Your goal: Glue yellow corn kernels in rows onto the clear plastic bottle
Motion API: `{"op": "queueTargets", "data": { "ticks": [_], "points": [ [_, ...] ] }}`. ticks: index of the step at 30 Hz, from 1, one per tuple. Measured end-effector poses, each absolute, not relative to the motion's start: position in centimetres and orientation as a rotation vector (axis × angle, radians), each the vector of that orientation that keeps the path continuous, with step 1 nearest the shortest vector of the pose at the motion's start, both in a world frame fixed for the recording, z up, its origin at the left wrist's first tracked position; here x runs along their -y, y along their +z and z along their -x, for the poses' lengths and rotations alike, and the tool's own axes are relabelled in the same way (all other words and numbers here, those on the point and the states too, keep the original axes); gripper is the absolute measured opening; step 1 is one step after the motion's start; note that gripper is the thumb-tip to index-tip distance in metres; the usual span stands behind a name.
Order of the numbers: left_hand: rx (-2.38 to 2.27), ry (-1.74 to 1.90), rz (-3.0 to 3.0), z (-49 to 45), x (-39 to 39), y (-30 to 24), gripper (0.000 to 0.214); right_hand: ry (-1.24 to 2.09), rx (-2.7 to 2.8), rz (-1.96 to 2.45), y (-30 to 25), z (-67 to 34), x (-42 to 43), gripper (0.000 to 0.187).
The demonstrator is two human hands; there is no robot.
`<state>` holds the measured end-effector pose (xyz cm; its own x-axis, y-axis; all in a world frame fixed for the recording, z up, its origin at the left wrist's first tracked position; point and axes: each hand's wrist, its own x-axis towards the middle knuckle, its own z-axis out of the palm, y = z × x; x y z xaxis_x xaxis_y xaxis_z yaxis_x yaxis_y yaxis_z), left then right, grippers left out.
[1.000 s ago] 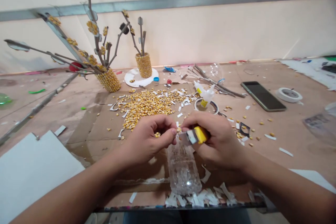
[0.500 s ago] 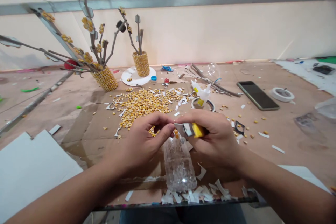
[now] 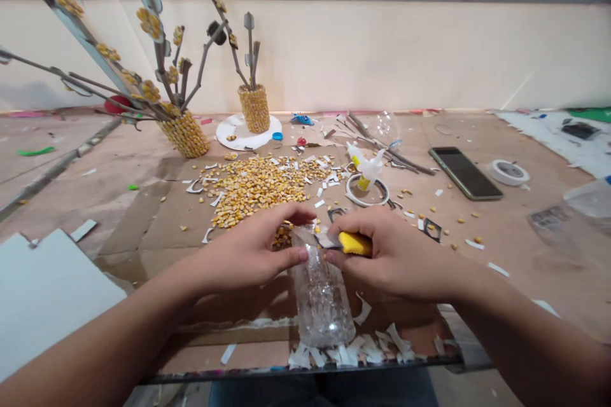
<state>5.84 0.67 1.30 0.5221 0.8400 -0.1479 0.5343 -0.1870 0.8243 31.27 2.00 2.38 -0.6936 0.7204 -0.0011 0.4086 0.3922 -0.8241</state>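
Card, white point(image 3: 52, 305), near left edge, notched along top. Green strip point(image 3: 35, 151) farther back. Branches point(image 3: 160, 51) with corn flowers rise from corn-covered pot point(image 3: 186, 135), which looks tilted. Next, white plate point(image 3: 224, 133) bearing second corn-covered pot point(image 3: 254, 111), upright, sticks in it. In front, loose corn pile point(image 3: 258, 187) on cardboard point(image 3: 138, 229), paper scraps mixed in.

Left hand point(image 3: 252, 251): thumb and fingers parted around upper end of clear plastic bottle point(image 3: 322, 305), thumb at its side; cannot tell if it grips. Bottle is center, near table's front edge, between hands; white paper strips point(image 3: 365, 350) lie at its base. Yellow cutter point(image 3: 354, 243) sits at bottle's upper end, blade pointing left toward left hand; exact blade contact unclear. Right hand point(image 3: 401, 254) clamped on cutter, fingers and thumb closed round yellow handle.

Beyond right hand: glue bottles point(image 3: 370, 168), white, by tape ring point(image 3: 353, 194); bare sticks point(image 3: 382, 143) behind. Then dark phone point(image 3: 465, 172), face up, white tape roll point(image 3: 508, 172) just beside it, clear plastic point(image 3: 589, 197) at right edge.
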Motion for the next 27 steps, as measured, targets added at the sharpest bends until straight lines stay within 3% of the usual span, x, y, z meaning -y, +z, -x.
{"op": "queueTargets", "data": {
  "ticks": [17, 27],
  "points": [
    [-1.161, 0.489, -1.851, -6.7, -0.7, 1.3, 0.026, 1.304, 2.158, 1.237, 1.4, -30.7, -2.3, 0.018],
    [-1.171, 0.503, -1.862, -6.7, -0.7, 1.1, 0.026, 1.381, 2.087, 1.270, 1.4, -30.4, -2.2, 0.014]
  ]
}}
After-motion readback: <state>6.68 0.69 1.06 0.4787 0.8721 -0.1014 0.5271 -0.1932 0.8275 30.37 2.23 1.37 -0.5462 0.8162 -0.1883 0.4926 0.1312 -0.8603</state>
